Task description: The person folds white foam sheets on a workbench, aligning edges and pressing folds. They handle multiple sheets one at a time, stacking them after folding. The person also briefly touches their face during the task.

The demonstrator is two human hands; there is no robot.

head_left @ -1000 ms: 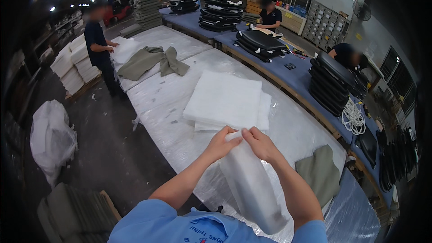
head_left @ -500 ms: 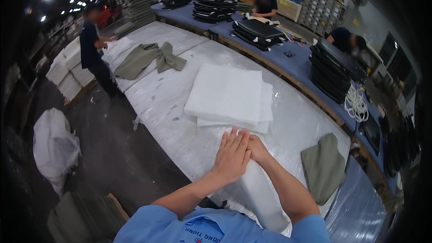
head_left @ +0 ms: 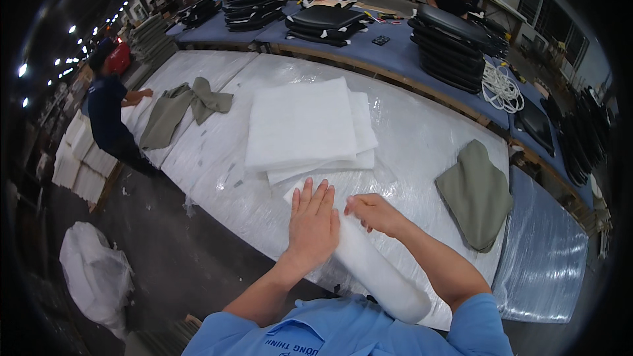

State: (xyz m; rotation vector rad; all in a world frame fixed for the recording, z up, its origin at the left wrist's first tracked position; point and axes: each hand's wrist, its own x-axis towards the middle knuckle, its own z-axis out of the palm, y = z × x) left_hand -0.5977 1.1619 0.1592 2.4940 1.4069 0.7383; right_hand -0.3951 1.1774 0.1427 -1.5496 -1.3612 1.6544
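A long white piece of soft padding (head_left: 379,273), folded or rolled lengthwise, lies slantwise from the table toward my body. My left hand (head_left: 313,221) rests flat on its far end, fingers stretched out and slightly spread. Just right of it, my right hand (head_left: 377,214) is held with curled fingers at the padding's edge; whatever lies in them, if anything, is hidden. Beyond my hands is a stack of white square padding sheets (head_left: 300,125), with the lower sheets sticking out to the right and toward me.
The table (head_left: 409,158) has a shiny plastic cover. Grey-green cloth pieces lie at right (head_left: 476,198) and far left (head_left: 168,115). Behind, a blue table (head_left: 395,49) carries black cushion stacks (head_left: 452,53) and a white cord coil (head_left: 502,89). Several people work around; a plastic bag (head_left: 95,273) stands left.
My hands, which were together, have come apart: the right moved off to the right, the left lies flatter on the padding. My view has turned to the right.
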